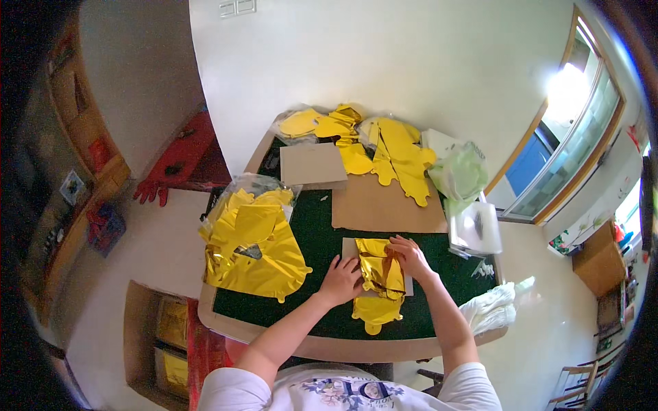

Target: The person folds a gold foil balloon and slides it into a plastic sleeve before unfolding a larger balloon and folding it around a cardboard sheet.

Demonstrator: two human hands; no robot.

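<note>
A flat gold foil balloon [381, 267] lies partly folded on a small grey card [349, 248] at the near middle of the table. Its lower end, with a rounded tab, hangs past the card's near edge. At the left edge of the foil rests my left hand [341, 279], its fingers apart and touching card and foil. My right hand [409, 257] has its fingers bent onto the upper right corner, gripping the foil. To the left lies a pile of larger gold foil balloons [264, 257], partly over a clear plastic bag.
More gold foil pieces [397, 154] lie along the wall side, near a grey board [312, 164] and a brown cardboard sheet [384, 209]. On the right are a pale green plastic bag [460, 171], a stack of clear sleeves [475, 228] and a white bag [490, 308]. An open carton [147, 342] stands below left.
</note>
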